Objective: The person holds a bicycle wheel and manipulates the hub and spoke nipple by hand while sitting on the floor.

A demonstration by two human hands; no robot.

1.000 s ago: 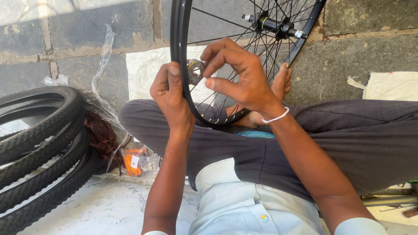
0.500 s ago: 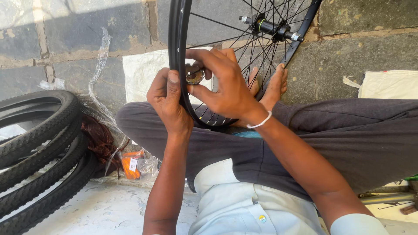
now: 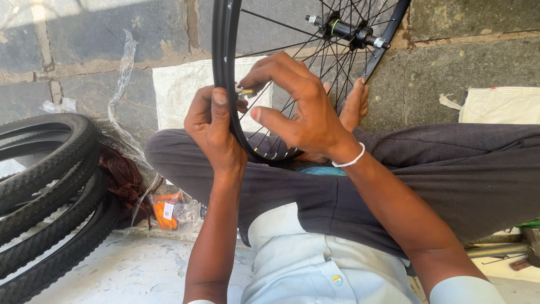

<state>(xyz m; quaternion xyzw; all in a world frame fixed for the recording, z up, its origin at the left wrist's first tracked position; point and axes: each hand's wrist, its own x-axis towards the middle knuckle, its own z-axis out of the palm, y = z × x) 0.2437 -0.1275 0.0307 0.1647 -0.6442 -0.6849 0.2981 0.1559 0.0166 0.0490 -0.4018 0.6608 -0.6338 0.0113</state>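
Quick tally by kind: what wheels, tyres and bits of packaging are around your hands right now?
Spoked wheel rim, held by the left hand, with the right hand at a small metal part: 1
Black tyres, stacked at left: 3, perhaps more hidden
Clear plastic wrap: 1
Orange packet: 1
Total: 6

1. The wheel [image 3: 225, 67] runs off the top edge; the right hand [image 3: 298, 112] hides part of its spokes.
2. The small part pinched beside the wheel's rim is too small to identify.
3. The tyres [image 3: 45, 191] left of the wheel are cut off.
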